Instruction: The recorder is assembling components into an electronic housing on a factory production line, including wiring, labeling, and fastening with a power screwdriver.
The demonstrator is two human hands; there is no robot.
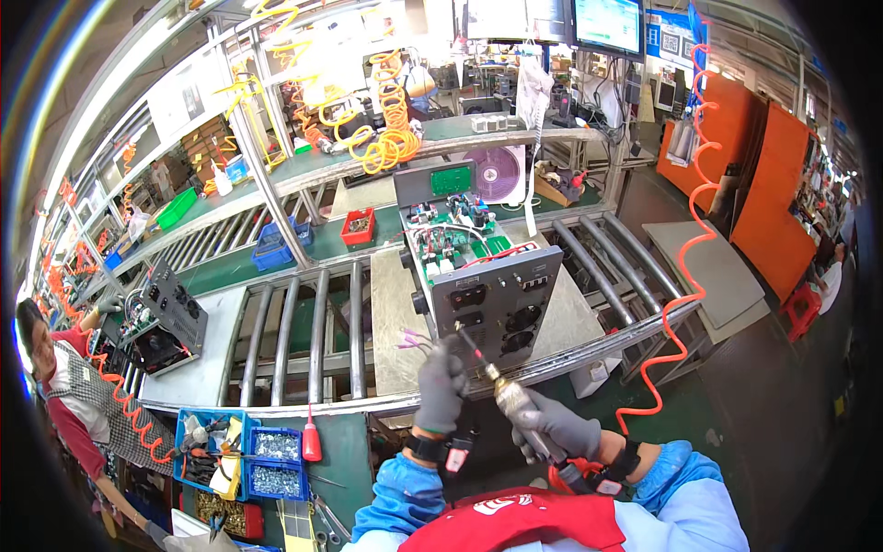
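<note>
An open grey electronics unit (478, 276) with green circuit boards and a socket panel facing me sits on a board on the roller conveyor. My left hand (440, 385), in a grey glove, is closed around a small bundle of wires with purple ends (411, 340) just below the unit's lower left corner. My right hand (555, 425), also gloved, grips a pneumatic screwdriver (509, 396); its long bit points up-left at the socket panel's lower edge. An orange coiled air hose (676, 313) hangs to the right.
Blue bins of screws (276, 448) and a small red bottle (312, 442) sit at the lower left. Another person (64, 386) works at the left beside a second grey unit (170, 317). A red tray (358, 226) and fan (497, 172) lie beyond.
</note>
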